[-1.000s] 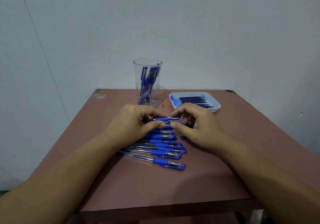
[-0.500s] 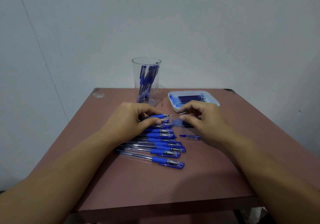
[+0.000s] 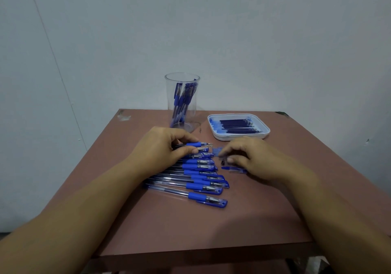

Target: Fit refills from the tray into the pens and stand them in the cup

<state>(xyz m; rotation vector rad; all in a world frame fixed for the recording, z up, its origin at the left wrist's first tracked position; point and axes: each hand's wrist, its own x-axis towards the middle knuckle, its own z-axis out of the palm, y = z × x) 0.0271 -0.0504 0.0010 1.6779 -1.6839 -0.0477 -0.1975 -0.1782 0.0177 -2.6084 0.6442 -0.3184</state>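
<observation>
Pinching an uncapped pen (image 3: 198, 144) at its blue grip, the thumb and fingers of the left hand (image 3: 163, 146) hold it over the far end of the row of pens (image 3: 196, 180), tip pointing right. The right hand (image 3: 254, 159) curls its fingertips onto a clear cap (image 3: 216, 152) just beside that tip, and another cap (image 3: 236, 169) lies on the table (image 3: 254, 220) under its thumb. Beyond, the tray (image 3: 239, 137) holds dark refills (image 3: 237, 124). The cup (image 3: 189, 119), left of it, has standing pens (image 3: 179, 102) inside.

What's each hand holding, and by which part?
Left hand grips a pen by its barrel, near the blue grip. Right hand: fingers touch a cap; hold unclear.
</observation>
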